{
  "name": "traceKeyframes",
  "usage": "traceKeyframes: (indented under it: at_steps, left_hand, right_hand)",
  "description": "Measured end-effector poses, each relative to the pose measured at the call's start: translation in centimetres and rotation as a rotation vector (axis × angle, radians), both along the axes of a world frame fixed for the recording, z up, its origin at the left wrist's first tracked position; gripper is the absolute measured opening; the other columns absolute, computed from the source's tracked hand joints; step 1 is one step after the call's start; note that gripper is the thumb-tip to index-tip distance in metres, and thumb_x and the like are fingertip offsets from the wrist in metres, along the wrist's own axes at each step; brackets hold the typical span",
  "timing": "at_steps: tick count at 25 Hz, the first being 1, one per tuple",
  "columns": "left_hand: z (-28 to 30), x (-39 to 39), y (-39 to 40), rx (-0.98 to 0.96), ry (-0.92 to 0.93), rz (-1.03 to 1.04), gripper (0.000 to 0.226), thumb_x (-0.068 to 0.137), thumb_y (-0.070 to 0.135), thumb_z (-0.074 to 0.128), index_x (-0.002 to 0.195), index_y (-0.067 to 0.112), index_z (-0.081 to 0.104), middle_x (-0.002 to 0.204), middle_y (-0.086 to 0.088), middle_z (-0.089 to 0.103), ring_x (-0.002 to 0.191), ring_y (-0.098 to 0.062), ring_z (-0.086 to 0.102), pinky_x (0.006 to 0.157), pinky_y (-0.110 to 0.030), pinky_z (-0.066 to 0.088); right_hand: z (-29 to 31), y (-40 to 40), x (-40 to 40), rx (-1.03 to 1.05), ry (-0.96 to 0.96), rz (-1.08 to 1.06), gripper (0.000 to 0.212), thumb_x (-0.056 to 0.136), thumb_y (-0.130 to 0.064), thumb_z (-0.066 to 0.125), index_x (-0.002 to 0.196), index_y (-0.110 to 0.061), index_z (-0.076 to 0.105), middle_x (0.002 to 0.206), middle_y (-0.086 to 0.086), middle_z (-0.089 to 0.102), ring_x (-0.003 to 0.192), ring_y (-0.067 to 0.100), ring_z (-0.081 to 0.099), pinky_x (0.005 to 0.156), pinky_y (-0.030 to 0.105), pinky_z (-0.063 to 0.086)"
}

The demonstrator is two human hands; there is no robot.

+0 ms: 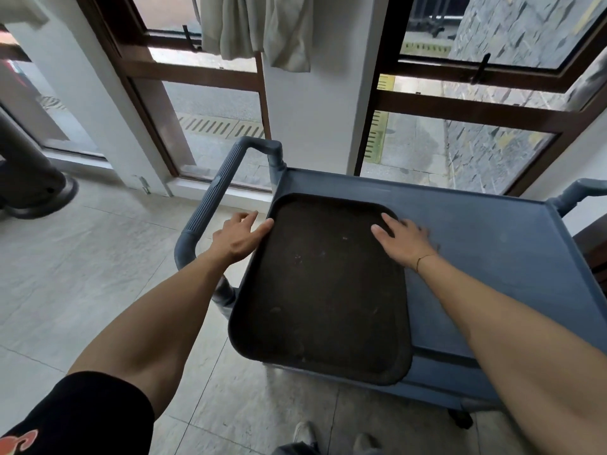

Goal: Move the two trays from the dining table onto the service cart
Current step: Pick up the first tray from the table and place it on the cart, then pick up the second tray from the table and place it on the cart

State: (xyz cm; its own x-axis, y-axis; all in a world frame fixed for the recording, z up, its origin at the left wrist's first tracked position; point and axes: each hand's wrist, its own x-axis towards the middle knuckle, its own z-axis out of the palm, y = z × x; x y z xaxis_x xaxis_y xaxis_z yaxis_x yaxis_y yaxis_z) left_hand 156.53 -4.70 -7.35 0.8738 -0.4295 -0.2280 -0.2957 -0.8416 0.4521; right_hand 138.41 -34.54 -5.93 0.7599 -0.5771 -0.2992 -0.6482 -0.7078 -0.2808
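Note:
A dark, empty rectangular tray lies on the top shelf of the blue service cart, at its left end. The tray's near edge overhangs the cart's front. My left hand is at the tray's far left corner, thumb lying against the rim and fingers stretched out beside it. My right hand rests flat, palm down, on the tray's far right rim with its fingers spread. Neither hand is closed around the tray. Only this one tray and no dining table are in view.
The cart's ribbed handle sticks out on the left, close to my left hand. Behind the cart are a white pillar and brown-framed windows. Pale tiled floor stretches left. A round grey base stands far left.

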Motion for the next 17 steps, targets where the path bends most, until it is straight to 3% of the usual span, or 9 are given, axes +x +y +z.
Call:
traceKeyframes:
  at_steps: [3,8,12,17]
  left_hand:
    - [2.2,-1.2,1.7,0.039,-0.172,-0.052,0.085,0.088,0.079,0.024,0.156,0.028,0.026,0.163,0.0,0.024,0.148,-0.024,0.022,0.117,-0.053,0.019]
    - [5.6,-4.2,3.5,0.115,-0.353,0.04,0.086,0.087,0.08,0.025,0.157,0.031,0.019,0.165,-0.003,0.017,0.149,-0.026,0.018,0.116,-0.055,0.016]
    - [7.1,-8.3,4.1,0.162,-0.386,0.133,0.088,0.082,0.085,0.024,0.156,0.039,0.015,0.166,-0.004,0.013,0.15,-0.029,0.013,0.118,-0.059,0.012]
    - [8.5,-14.1,5.8,0.208,-0.378,0.307,0.097,0.075,0.088,0.019,0.157,0.035,0.013,0.168,-0.001,0.004,0.153,-0.027,0.004,0.119,-0.059,0.005]
  right_hand:
    - [2.8,0.1,1.0,-0.17,-0.045,0.119,0.068,0.09,-0.074,0.02,0.151,-0.043,0.014,0.161,0.006,0.016,0.145,0.034,0.01,0.109,0.063,0.021]
    - [5.0,-0.1,1.3,-0.287,-0.111,0.304,0.071,0.089,-0.076,0.018,0.151,-0.045,0.009,0.163,0.004,0.01,0.147,0.033,0.004,0.109,0.064,0.018]
    - [5.8,-0.8,0.8,-0.289,-0.175,0.401,0.073,0.085,-0.079,0.014,0.15,-0.046,0.011,0.162,0.003,0.015,0.147,0.033,0.007,0.11,0.063,0.019]
    - [6.8,-0.1,-0.2,-0.281,-0.264,0.572,0.079,0.081,-0.082,0.009,0.15,-0.045,0.015,0.16,0.001,0.021,0.147,0.03,0.012,0.11,0.061,0.022]
